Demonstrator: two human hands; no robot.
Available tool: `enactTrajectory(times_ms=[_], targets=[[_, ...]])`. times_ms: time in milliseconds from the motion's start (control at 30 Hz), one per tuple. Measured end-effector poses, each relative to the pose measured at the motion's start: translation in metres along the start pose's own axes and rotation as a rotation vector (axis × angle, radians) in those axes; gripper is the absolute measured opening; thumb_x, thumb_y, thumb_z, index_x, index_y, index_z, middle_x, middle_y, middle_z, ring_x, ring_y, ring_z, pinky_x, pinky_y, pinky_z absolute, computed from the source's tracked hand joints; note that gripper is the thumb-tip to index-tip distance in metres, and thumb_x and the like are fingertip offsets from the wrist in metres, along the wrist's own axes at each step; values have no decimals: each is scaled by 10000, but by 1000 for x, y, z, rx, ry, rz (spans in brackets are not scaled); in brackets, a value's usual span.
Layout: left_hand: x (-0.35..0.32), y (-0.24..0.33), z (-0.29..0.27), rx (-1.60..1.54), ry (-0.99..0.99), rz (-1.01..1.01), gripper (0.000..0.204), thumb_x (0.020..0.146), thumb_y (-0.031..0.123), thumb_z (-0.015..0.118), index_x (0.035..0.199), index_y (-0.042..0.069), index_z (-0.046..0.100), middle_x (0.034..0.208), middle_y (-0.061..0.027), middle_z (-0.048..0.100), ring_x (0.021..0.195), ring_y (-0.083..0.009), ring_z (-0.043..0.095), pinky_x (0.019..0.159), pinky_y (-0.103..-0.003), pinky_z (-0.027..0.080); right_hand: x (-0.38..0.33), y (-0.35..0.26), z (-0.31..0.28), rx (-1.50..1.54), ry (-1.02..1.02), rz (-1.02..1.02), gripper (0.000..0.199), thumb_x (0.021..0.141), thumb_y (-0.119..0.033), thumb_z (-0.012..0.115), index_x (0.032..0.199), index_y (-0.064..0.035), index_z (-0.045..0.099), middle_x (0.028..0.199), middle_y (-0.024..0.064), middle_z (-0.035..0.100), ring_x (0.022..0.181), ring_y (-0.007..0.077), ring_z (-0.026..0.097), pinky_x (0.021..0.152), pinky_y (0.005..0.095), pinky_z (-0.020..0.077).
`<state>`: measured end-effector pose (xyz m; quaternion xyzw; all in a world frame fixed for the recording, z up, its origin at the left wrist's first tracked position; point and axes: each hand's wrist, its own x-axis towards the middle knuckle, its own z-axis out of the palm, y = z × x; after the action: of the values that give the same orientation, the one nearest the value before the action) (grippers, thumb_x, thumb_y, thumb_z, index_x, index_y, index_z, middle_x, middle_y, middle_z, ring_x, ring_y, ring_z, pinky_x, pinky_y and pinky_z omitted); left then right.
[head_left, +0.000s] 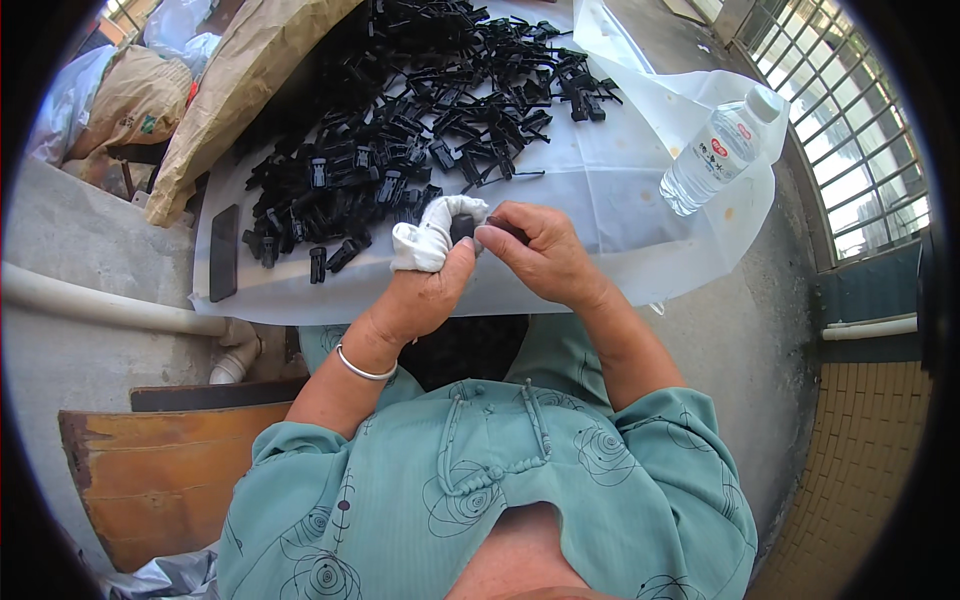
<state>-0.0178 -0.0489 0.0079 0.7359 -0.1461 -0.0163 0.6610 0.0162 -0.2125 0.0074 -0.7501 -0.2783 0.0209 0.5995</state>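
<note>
My left hand (432,285) has a white cloth (424,243) wrapped over its fingers and is closed on a small black plastic part (462,228). Close against it, my right hand (548,248) pinches a dark, slim object (508,229); fingers cover most of it, so its kind is not clear. The two hands meet just above the near part of the table. Beyond them spreads a large heap of similar black plastic parts (400,140), several lying loose at its near edge.
A white plastic sheet (600,215) covers the table. On it stand a clear water bottle (712,160) at the right and a flat black phone-like slab (224,250) at the left. Brown paper (235,95) rises at the far left. A wooden board (170,470) lies lower left.
</note>
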Motion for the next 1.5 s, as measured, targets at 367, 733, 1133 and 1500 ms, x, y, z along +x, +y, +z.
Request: enactTrajectory(times_ms=[367,733,1133,1500], targets=[[4,-1,1,578,43,290,209,795,42,453,973,-59,492,825,-189,526,742,-330,512,658,-353,417,-4,14,27,12,38,3,248,903,-142,472,709,10,501,565,116,466,512,176,414,499,316,375],[25,2,-49,252,297,-54,472,838,67,532,1289,56,393,1116,-132,491,1003,-201,492,836,-293,428,38,29,-9,-454,246,-51,179,879,-196,521,820,-32,566,706,116,585,619,230,555,594,311,446],[16,-12,-15,594,293,150,307,840,121,581,1107,-14,515,933,-163,597,794,-227,611,696,-303,488,10,9,-9,-869,-45,-323,87,802,-109,574,872,-59,567,740,94,583,617,267,571,512,345,448],[8,3,-1,-241,-12,-179,277,879,87,518,1141,24,453,844,-33,575,606,-60,543,489,-186,432,3,7,13,-35,273,-12,132,813,-99,634,762,-26,537,622,12,467,527,70,369,477,221,332]])
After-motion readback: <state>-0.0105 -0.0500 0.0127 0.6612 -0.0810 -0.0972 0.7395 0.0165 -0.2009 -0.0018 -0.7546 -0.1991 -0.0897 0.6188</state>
